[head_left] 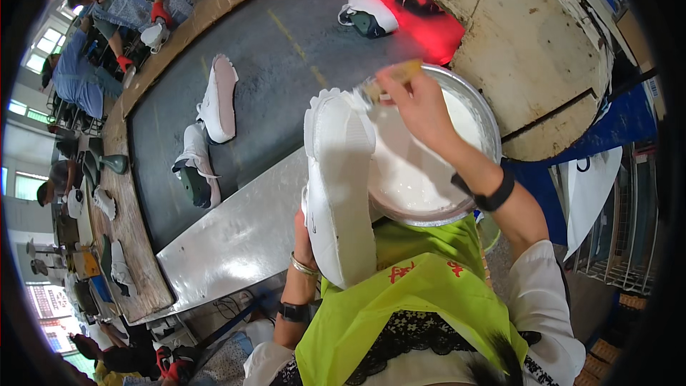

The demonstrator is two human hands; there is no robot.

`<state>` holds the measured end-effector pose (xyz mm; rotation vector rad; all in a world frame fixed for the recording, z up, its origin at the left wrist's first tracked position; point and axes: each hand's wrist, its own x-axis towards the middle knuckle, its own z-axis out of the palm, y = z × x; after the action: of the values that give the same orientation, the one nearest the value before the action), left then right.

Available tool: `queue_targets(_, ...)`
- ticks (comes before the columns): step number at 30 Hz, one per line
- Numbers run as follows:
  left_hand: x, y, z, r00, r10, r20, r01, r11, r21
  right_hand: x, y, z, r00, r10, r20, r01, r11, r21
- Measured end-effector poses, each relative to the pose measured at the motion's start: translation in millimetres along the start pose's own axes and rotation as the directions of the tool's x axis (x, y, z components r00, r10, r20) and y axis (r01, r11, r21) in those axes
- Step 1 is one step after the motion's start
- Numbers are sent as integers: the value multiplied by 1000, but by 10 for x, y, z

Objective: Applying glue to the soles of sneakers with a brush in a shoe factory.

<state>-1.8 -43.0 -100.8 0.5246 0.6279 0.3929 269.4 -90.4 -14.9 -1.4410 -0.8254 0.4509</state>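
Note:
A white shoe upper [341, 193] stands nearly upright in front of me, its flat underside facing up at me. My left hand [304, 234] is closed around its left side; the shoe hides most of the fingers. My right hand [421, 104] pinches a brush [401, 71] with a yellowish handle. The bristles, blurred, touch or nearly touch the shoe's upper right edge. Under my right hand stands a round metal bowl [494, 129] holding white liquid [411, 171].
A dark conveyor belt [264, 78] carries several shoes, including a pale pair [220, 100] and a white-and-green one [368, 8]. Red light falls on a dark shoe [418, 1] at its far end. A metal ledge [243, 232] borders it. Co-workers in red gloves [160, 13] work across the belt.

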Motion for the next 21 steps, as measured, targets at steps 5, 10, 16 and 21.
queue_targets(5, 23, 141, -8, 999, -46, 7, 47, 997, -55, -789, -65, -10, 997, 59, 52, -55, 996, -74)
queue_targets(10, 73, 213, 35, 1000, 21, 14, -22, 996, 90, -563, -182, 50, 994, -86, 61, 85, 996, 24)
queue_targets(16, 65, 178, 71, 997, 69, -19, -68, 996, 50, -563, -212, 222, 864, -498, 67, 499, 833, -238)
queue_targets(21, 44, 252, 57, 996, -9, 91, 7, 1000, 18, -1095, -264, 74, 920, -321, 224, 338, 940, -41)
